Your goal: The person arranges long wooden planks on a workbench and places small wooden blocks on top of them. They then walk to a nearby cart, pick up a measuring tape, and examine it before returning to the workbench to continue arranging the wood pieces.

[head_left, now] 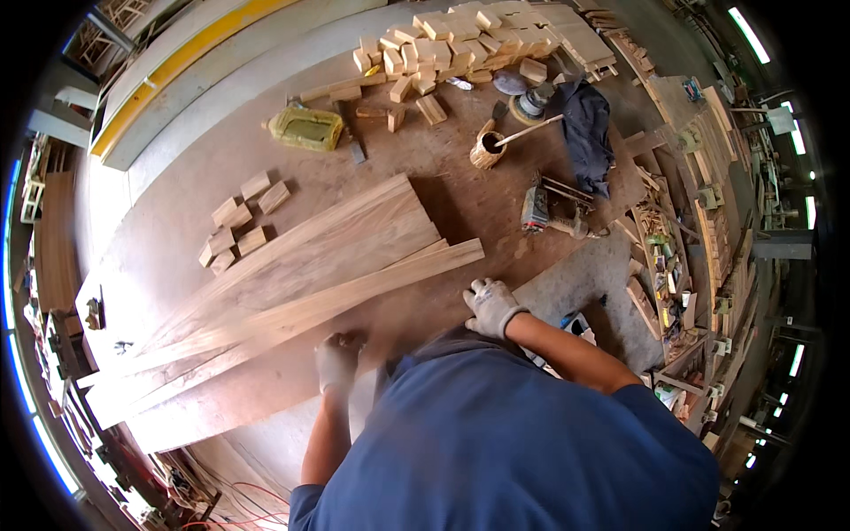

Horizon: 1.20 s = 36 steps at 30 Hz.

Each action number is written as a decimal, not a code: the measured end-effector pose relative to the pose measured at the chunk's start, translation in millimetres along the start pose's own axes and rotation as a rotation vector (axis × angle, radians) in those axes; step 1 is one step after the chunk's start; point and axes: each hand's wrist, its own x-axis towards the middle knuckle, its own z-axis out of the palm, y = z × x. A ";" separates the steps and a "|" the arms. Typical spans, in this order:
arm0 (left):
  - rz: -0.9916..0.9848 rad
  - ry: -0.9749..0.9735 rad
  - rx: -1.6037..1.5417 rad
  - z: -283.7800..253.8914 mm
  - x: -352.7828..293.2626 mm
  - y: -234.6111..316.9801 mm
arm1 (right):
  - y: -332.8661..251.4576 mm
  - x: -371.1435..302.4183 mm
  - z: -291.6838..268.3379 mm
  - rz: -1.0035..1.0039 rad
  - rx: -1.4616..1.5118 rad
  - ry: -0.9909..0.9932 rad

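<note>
My right hand (492, 305), in a pale work glove, lies at the near edge of the brown worktable (390, 323). Its fingers are a little apart, and I see nothing in them. My left hand (337, 361), gloved too, is at the same edge further left, its dark fingertips blurred. Whether it grips anything cannot be made out. Just beyond both hands a long narrow board (354, 294) lies slantwise, its right end near my right hand. Behind it lies a wide wooden panel (354, 234), tapering toward the left in this view.
Small wood blocks (237, 215) lie behind the panel; many more blocks (460, 44) are heaped at the far edge. A yellowish plastic jug (305, 128), a glue pot with a stick (487, 150), a power tool (536, 208) and dark cloth (586, 128) stand beyond. Cluttered shelving (668, 265) is at right.
</note>
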 end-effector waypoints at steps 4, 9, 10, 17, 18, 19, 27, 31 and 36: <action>-0.017 0.037 0.100 11.2 2.2 -13.7 | 20.5 -0.3 -6.3 0.031 0.248 0.155; 0.009 -0.041 0.031 32.5 15.6 -41.6 | 49.2 12.8 -23.8 0.077 0.311 0.712; 0.156 -0.076 0.306 28.2 14.1 -34.9 | 53.1 18.8 -27.7 0.035 0.316 0.762; -0.046 -0.055 0.159 33.4 22.2 -44.4 | 70.8 75.5 -41.3 -0.220 0.231 0.344; -0.093 -0.049 0.136 37.2 17.5 -44.0 | 71.3 74.0 -40.1 -0.237 0.218 0.376; -0.140 -0.035 0.120 36.8 18.8 -41.2 | 69.5 73.2 -46.1 -0.258 0.213 0.415; -0.194 0.020 0.118 24.9 9.8 -17.2 | 64.5 82.2 -76.0 -0.278 0.240 0.515; -0.200 -0.009 0.124 21.5 13.3 -11.0 | 69.3 97.4 -44.8 -0.303 0.213 0.598; -0.164 -0.010 0.192 44.4 15.6 -37.6 | 70.0 102.1 -39.3 -0.286 0.303 0.541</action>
